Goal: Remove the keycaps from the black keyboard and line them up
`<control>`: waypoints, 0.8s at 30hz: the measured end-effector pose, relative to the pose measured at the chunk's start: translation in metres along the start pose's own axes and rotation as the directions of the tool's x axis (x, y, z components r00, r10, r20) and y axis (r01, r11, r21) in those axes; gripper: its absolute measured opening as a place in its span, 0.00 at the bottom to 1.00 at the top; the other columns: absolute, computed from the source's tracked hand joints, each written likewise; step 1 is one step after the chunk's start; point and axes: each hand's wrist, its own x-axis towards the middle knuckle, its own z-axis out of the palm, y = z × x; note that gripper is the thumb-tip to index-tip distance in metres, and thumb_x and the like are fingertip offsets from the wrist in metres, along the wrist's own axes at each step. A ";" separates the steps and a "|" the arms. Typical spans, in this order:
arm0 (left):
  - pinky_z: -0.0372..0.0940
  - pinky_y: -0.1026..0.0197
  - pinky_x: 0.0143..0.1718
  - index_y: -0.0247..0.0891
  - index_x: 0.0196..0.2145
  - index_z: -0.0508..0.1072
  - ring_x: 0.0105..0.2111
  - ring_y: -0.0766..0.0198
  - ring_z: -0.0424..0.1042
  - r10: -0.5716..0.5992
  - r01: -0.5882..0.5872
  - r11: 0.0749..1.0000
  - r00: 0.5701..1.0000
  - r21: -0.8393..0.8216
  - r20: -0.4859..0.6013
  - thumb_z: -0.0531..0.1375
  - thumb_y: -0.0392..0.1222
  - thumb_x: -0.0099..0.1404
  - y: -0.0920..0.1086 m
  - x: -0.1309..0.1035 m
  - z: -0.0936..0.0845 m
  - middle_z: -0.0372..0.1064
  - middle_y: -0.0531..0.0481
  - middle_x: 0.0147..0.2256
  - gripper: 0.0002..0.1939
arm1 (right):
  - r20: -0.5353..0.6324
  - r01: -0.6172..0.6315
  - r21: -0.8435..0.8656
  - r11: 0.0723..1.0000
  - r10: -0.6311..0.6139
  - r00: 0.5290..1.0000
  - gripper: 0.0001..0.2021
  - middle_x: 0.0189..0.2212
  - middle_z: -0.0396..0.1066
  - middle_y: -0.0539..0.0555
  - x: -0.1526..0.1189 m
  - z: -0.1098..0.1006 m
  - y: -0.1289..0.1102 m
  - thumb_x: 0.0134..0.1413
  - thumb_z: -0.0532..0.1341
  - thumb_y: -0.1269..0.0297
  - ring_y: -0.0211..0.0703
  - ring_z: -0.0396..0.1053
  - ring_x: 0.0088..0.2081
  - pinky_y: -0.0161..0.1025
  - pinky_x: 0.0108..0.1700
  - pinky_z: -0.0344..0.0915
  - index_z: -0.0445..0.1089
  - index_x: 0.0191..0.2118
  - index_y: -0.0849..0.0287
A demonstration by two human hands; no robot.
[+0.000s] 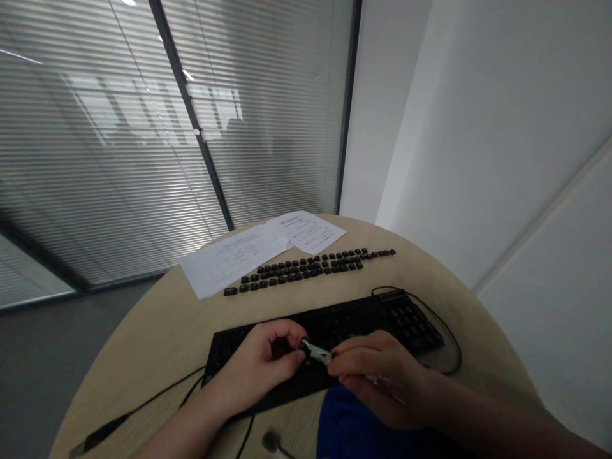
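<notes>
My left hand [262, 363] is closed in a pinch over the black keyboard [329, 319], with a small black keycap [304, 347] between thumb and forefinger. Facing it, my right hand [377, 370] has its fingers closed round a thin whitish-grey piece [319, 353], whose tip touches or nearly touches the keycap. I cannot make out whether that piece is a folded wipe or a tool; more of it shows pale under the fingers. Beneath both hands, the keyboard lies tilted, and its number pad [414, 319] still carries keys at the right end.
Loose black keycaps [296, 271] are laid in rows beyond the keyboard. Printed sheets [239, 258] lie behind them on the round wooden table [157, 338]. A cable with a USB plug [100, 435] rests at left, and another cable [449, 331] loops at right.
</notes>
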 end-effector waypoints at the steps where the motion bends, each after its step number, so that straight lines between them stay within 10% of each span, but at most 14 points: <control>1: 0.64 0.63 0.31 0.38 0.37 0.74 0.28 0.66 0.67 0.005 -0.005 1.000 1.000 0.001 -0.007 0.65 0.46 0.60 0.000 0.000 0.000 0.72 0.53 0.32 0.10 | 0.006 -0.008 -0.002 1.000 0.008 1.000 0.10 0.38 0.82 0.57 0.000 0.000 0.000 0.65 0.59 0.73 0.39 0.80 0.34 0.31 0.36 0.74 0.73 0.48 0.57; 19: 0.67 0.67 0.22 0.37 0.39 0.74 0.26 0.68 0.68 -0.036 0.006 0.981 0.988 -0.196 -0.151 0.67 0.52 0.62 -0.004 0.007 -0.003 0.70 0.52 0.29 0.17 | -0.064 0.095 -0.280 0.955 -0.118 0.991 0.13 0.38 0.77 0.57 -0.012 -0.002 0.001 0.69 0.54 0.64 0.46 0.75 0.34 0.43 0.39 0.74 0.72 0.52 0.54; 24: 0.68 0.66 0.24 0.36 0.44 0.76 0.25 0.69 0.67 -0.019 0.012 0.991 0.999 -0.136 -0.049 0.67 0.48 0.62 0.002 0.001 -0.002 0.70 0.53 0.30 0.16 | -0.118 0.036 -0.445 0.895 -0.099 0.988 0.17 0.44 0.75 0.60 -0.010 -0.006 0.004 0.66 0.55 0.70 0.51 0.75 0.44 0.49 0.47 0.75 0.71 0.56 0.54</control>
